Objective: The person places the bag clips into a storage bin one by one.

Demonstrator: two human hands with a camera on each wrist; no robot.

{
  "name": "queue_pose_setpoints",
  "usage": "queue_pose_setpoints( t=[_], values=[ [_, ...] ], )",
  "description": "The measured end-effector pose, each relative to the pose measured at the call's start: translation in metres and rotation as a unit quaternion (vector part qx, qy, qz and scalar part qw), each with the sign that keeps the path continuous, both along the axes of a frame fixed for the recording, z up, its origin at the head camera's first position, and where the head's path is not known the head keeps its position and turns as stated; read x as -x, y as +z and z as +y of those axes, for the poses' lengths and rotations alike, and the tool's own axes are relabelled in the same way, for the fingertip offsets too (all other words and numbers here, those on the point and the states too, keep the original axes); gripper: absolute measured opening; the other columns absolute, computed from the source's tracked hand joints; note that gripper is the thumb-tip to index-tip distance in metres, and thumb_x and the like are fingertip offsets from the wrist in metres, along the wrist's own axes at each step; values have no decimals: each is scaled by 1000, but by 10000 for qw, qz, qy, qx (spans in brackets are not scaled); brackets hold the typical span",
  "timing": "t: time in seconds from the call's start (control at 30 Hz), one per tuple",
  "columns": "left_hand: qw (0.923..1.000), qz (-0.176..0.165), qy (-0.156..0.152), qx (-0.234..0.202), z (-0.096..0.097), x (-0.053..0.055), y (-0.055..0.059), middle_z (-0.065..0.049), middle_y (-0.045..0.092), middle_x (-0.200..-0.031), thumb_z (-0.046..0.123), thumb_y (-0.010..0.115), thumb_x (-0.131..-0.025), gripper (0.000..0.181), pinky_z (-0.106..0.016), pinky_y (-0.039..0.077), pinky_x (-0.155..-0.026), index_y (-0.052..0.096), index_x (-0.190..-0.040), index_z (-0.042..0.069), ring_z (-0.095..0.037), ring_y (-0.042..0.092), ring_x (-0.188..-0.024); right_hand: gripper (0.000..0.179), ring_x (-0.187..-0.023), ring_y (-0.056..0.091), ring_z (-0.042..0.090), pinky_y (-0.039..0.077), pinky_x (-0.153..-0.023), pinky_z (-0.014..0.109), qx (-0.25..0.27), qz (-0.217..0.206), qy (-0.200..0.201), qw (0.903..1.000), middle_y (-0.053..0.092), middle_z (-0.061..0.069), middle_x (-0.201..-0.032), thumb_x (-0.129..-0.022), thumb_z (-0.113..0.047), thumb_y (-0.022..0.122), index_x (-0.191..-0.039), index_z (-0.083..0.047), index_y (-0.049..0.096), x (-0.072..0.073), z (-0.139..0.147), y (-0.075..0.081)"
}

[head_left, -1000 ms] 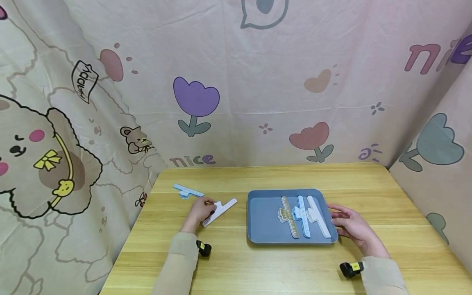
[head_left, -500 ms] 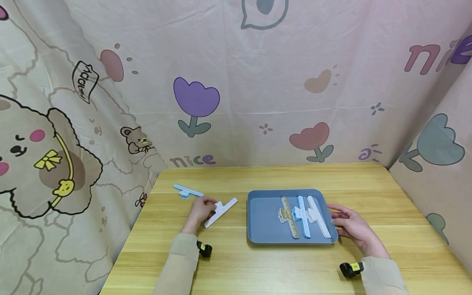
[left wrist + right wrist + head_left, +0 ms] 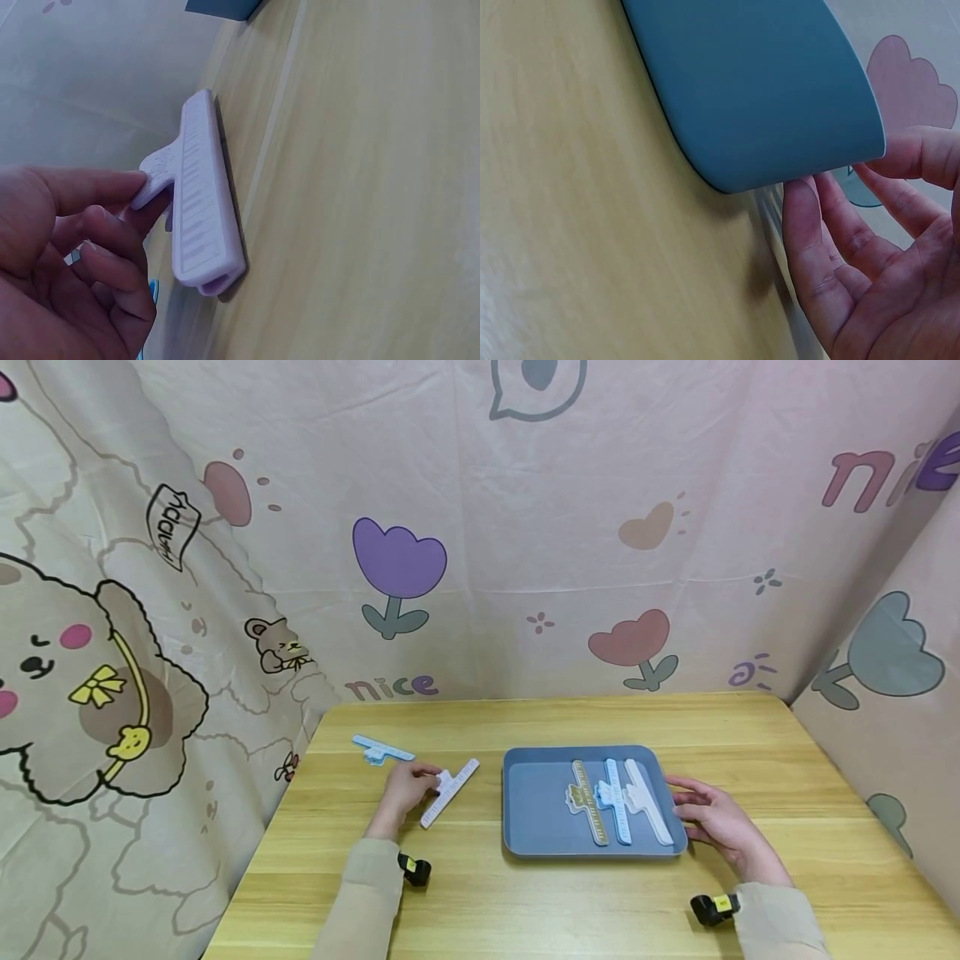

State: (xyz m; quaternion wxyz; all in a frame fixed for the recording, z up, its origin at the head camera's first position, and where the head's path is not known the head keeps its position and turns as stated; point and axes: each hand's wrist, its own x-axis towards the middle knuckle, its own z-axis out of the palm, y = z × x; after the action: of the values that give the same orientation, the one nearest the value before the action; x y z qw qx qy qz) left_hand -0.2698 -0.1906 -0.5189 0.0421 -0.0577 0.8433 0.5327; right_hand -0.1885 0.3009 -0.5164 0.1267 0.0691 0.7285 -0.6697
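My left hand point(image 3: 407, 789) pinches the handle tab of a lilac plastic bag clip point(image 3: 451, 793) between thumb and fingertips. In the left wrist view this clip point(image 3: 202, 195) shows a ridged pattern along its bar, with its lower edge close over the wooden table. At the right, the fingertips of my right hand point(image 3: 716, 822) touch the end wall of a blue-grey tray point(image 3: 536, 814), fingers loosely bent. Three clips lie side by side in the tray: a clear and gold one point(image 3: 589, 802), a light blue one point(image 3: 618, 802) and a white one point(image 3: 649, 802).
Another light blue clip point(image 3: 383, 748) lies on the table point(image 3: 570, 910) beyond my left hand. A printed cloth curtain point(image 3: 517, 552) hangs behind the table and along both sides.
The lilac clip has turned a little in my left hand, its near end swinging right and its bar now standing steeper. My right hand and the tray have stayed put.
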Motion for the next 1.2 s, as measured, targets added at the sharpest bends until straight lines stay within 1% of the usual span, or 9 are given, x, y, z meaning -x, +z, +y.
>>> queue_pose_setpoints(
  t=[0.07,0.2,0.3,0.43,0.6,0.67,0.87,1.2],
  values=[
    [9999,22,86,-64,0,-1,0,-10,68,-88,1,67,-87,17,-29,47,-56,74,-102,-1,-21,58,-68,63,-95,65,21,57,-77,39,-3,-2,-5,10000,47,28,-132,-93,3,58,-149,4,31,0,0,0],
    [9993,124,293,-171,2,-1,2,-10,68,-88,0,68,-86,17,-27,47,-55,75,-101,0,-21,58,-68,63,-95,65,21,57,-76,39,-17,4,-12,10000,48,28,-132,-93,3,59,-149,4,32,-1,0,-1],
    [9985,154,430,-295,4,-2,5,-11,69,-88,0,70,-85,15,-27,49,-55,76,-99,0,-22,59,-68,62,-95,65,21,57,-76,39,-16,18,-7,10000,48,28,-131,-93,3,58,-149,4,32,-1,0,-1],
    [9977,127,489,-456,7,-5,11,-11,70,-88,2,71,-85,13,-27,48,-53,76,-97,0,-22,59,-65,61,-95,65,22,57,-76,39,-4,45,10,10000,48,28,-131,-93,3,57,-149,4,32,0,0,-1],
    [9971,89,486,-581,14,-10,19,-9,70,-88,4,73,-84,14,-26,46,-50,76,-97,2,-23,57,-65,61,-94,65,23,57,-76,39,26,49,-2,10000,49,27,-129,-93,2,56,-149,5,32,0,0,0],
    [9968,155,478,-627,18,-12,22,-9,70,-86,4,73,-83,15,-25,44,-49,76,-98,1,-23,57,-64,61,-94,65,23,57,-76,39,39,46,-10,10000,50,27,-129,-93,3,56,-149,5,32,0,-1,1],
    [9941,360,483,-897,30,-15,27,-7,70,-79,5,75,-81,15,-21,38,-44,75,-95,-1,-12,48,-51,61,-93,65,22,57,-76,38,45,48,-37,10000,50,27,-128,-93,3,57,-148,5,33,0,-1,2],
    [9922,401,237,-1160,55,-21,36,-8,71,-78,5,75,-82,16,-19,36,-42,76,-97,-1,-8,44,-46,60,-93,64,22,57,-77,38,46,30,-39,10000,51,25,-128,-93,2,57,-148,4,33,0,-1,2]
  ],
)
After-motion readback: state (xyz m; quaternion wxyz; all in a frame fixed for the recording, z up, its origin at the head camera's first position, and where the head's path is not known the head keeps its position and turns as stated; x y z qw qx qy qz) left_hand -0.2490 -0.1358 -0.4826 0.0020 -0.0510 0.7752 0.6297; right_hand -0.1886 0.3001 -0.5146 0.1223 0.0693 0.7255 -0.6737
